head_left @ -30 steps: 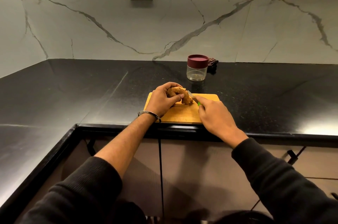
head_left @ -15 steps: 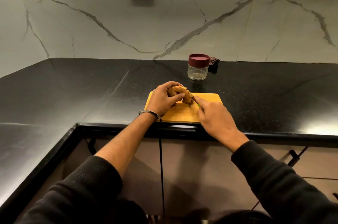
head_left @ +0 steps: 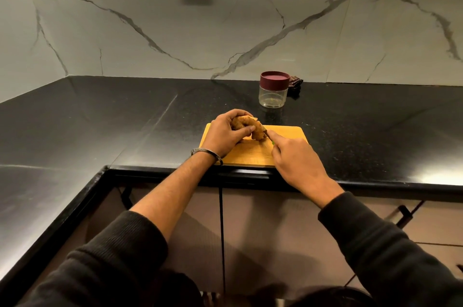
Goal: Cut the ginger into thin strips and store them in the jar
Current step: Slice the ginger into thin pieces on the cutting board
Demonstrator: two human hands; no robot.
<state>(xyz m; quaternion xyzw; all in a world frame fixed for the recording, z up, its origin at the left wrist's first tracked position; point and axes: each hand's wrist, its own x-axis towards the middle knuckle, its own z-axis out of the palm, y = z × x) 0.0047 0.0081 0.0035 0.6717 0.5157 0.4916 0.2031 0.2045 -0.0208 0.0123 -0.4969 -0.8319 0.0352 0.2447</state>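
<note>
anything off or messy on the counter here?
Nothing stands out. Cutting board sits square at the counter edge, jar upright and lidded behind it, ginger whole in the left hand. No spills.

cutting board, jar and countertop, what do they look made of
The yellow-tan rectangular cutting board looks like wood or bamboo, matt, with faint grain. The small clear jar with a maroon lid could be plastic or glass; its lid looks like plastic. The black countertop looks like polished speckled stone, judging by its glossy reflections.

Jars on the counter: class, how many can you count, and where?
1. A single clear jar with a maroon lid stands on the black counter behind the cutting board, near the wall. None hidden, as far as shows.
</note>
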